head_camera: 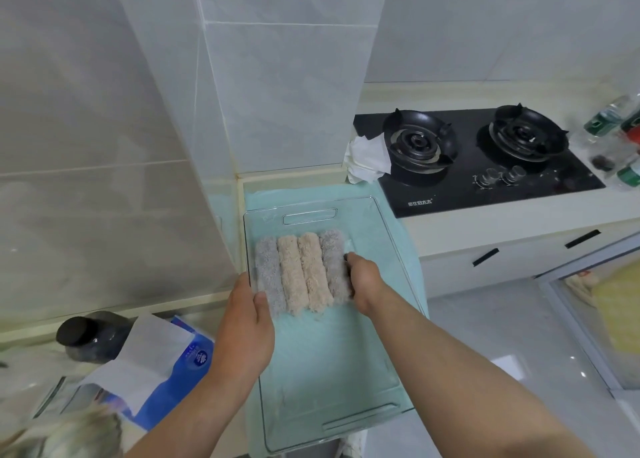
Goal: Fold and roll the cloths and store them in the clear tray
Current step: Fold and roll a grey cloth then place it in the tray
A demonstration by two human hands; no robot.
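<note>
A clear tray lies on a pale green mat on the counter. Several rolled fluffy cloths sit side by side in its far half: a grey roll at the left, two beige rolls in the middle and a grey roll at the right. My left hand grips the tray's left wall, thumb inside against the left grey roll. My right hand presses against the right side of the right grey roll, fingers curled at it.
A black two-burner gas hob stands to the right, with crumpled white paper at its left edge and bottles at far right. A blue tissue pack and a dark-lidded jar lie at the left. Tiled wall behind.
</note>
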